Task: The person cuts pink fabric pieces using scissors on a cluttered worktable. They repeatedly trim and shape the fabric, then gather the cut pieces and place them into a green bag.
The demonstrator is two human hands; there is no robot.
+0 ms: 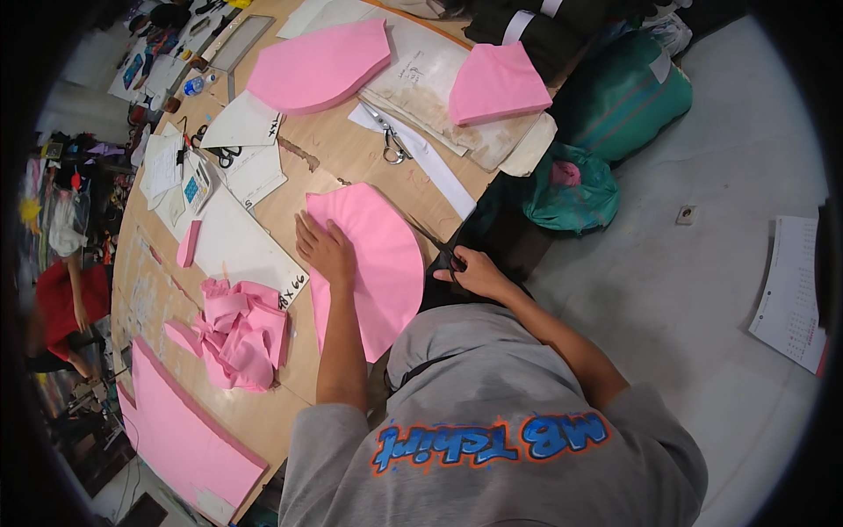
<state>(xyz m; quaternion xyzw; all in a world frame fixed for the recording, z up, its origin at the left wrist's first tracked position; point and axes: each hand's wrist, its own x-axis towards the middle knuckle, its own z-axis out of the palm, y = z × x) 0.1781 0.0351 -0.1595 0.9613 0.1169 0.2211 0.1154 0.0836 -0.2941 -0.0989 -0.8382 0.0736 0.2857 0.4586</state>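
My left hand lies flat, fingers spread, on a curved piece of pink fabric at the table's near edge. To its right, my right hand is closed around the black handles of a pair of scissors. Their dark blades point up and left, close by the fabric's upper right edge; whether they touch it I cannot tell. A crumpled heap of pink fabric scraps sits left of my left forearm. Above the curved piece, silver scissors rest beside a white paper strip.
Stacked pink pieces and another pink stack occupy the far side. White card patterns, a calculator and black-handled scissors are on the left. A green sack stands off the right edge. Someone in red is far left.
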